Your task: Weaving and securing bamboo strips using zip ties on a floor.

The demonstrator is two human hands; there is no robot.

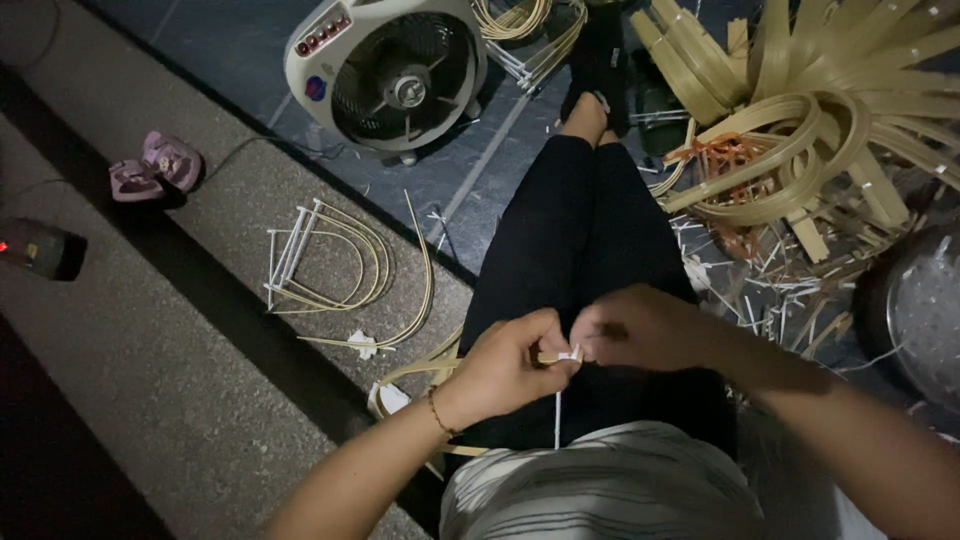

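Tying looks to be the step in hand, as I read it from the head view: both hands meet over the lap, just above the black trousers [575, 250], working a white plastic tie [568, 354] around the end of a thin bamboo strip [425, 368]. Left hand [505, 362] is closed, thumb and forefingers pinched on the strip end and the tie head; the strip curves away to the left from that pinch, down past the knee toward the concrete step [150, 330]. Right hand [640, 328] is also closed, fingertips pressed to the same white knot from the right, so the two grips touch at the tie. The tie's loose tail [557, 415] hangs straight down from the pinch toward the striped shirt [600, 495]. My judgement: the next move calls for holding the strip steady on the left while the right draws the tie snug, with little room for slip since the contact point is small. Whether the tie is already locked I cannot tell; the fingers cover it. Noted nearby: finished bent loops with white ties [330, 262] lie on the step to the far left, a box fan [385, 70] stands beyond them, and a heap of wide bamboo strips [800, 130] sits far right.
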